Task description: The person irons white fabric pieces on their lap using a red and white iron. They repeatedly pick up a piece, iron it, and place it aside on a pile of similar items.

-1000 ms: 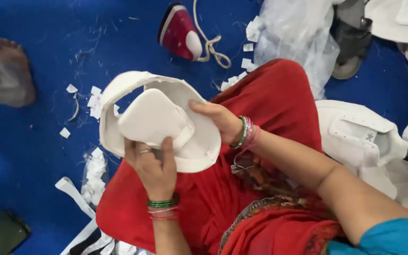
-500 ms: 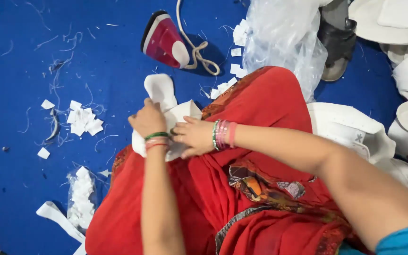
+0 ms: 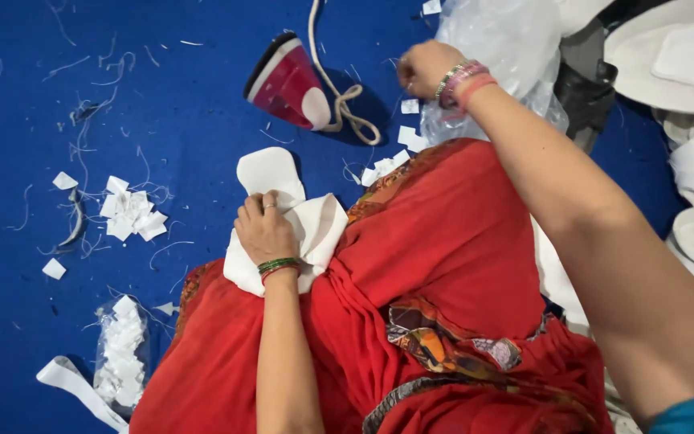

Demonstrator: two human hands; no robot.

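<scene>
Blue felt-like flooring [image 3: 162, 88] is spreading under everything, littered with white threads and small white offcuts [image 3: 128, 212]; I am sitting on it with red cloth [image 3: 443, 265] draped over my lap. Lying around me: a red-and-white iron [image 3: 289, 83] with its pale cord [image 3: 339, 88] looping beside it, a crumpled clear plastic bag [image 3: 508, 48], stacked white cut pieces [image 3: 684, 72] at the right edge, a small clear bag of white scraps [image 3: 120, 358] and a white strip [image 3: 70, 382] at lower left. My left hand [image 3: 265, 233] is pressing flat, fingers spread, on the white fabric piece [image 3: 283, 217], which is resting on my lap's edge and partly on the floor. My right hand [image 3: 423, 68] is curling closed at the plastic bag, beyond the iron's cord; I cannot tell what it is gripping. Half a second ago both hands were meeting on the white piece; now the right one is stretching away from it while the left is staying put.
</scene>
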